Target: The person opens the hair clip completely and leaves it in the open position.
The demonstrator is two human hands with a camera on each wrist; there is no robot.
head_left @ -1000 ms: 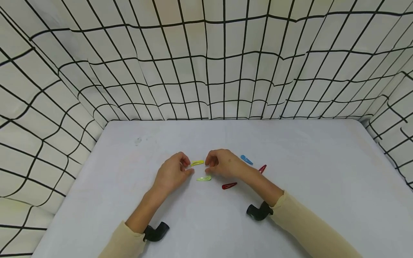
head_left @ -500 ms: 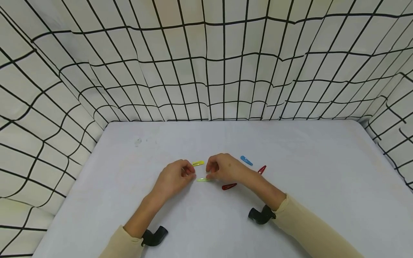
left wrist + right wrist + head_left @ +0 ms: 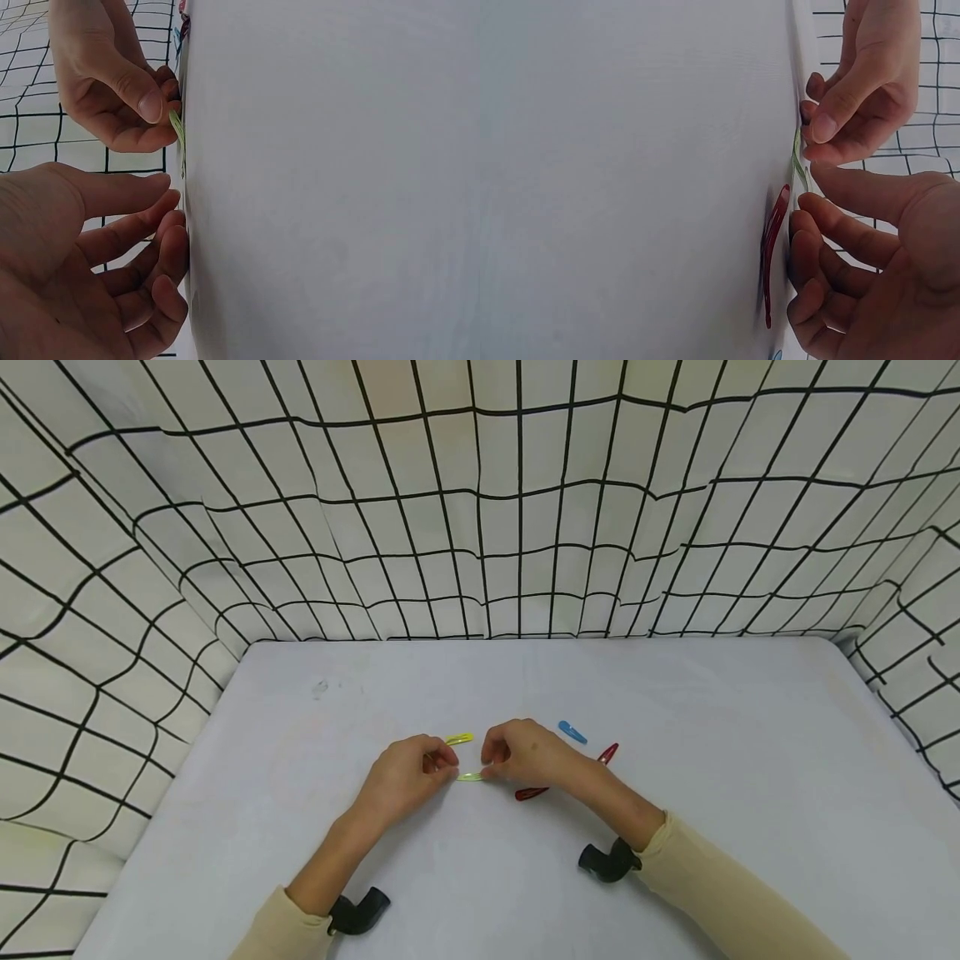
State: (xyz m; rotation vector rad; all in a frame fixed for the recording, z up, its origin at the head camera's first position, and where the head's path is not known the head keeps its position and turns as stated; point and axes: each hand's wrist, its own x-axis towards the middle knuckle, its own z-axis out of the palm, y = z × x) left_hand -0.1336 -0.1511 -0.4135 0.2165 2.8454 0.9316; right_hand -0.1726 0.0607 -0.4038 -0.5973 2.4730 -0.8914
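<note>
A light green snap hair clip (image 3: pixel 470 777) lies between my two hands, close over the white table. My right hand (image 3: pixel 528 752) pinches its right end between thumb and index finger. At its other end my left hand (image 3: pixel 408 772) has its thumb and index fingertips right at the clip's tip, with a small gap between them and the fingers loosely bent. The wrist views show the green clip (image 3: pixel 178 131) slanting between the hands. Just behind the left fingers sits a yellow hair clip (image 3: pixel 460 739). A dark red hair clip (image 3: pixel 774 255) lies beside my right hand.
A blue hair clip (image 3: pixel 572 732) and another red hair clip (image 3: pixel 608 753) lie to the right, behind my right forearm. Black grid netting (image 3: pixel 520 527) over white walls surrounds the white table (image 3: pixel 712 735). Black curved wrist mounts (image 3: pixel 360 912) hang beneath both sleeves.
Both hands have come down and nearer to me, from level with the yellow clip to the light green clip's two ends. The right hand has taken hold of it. The other clips stay put.
</note>
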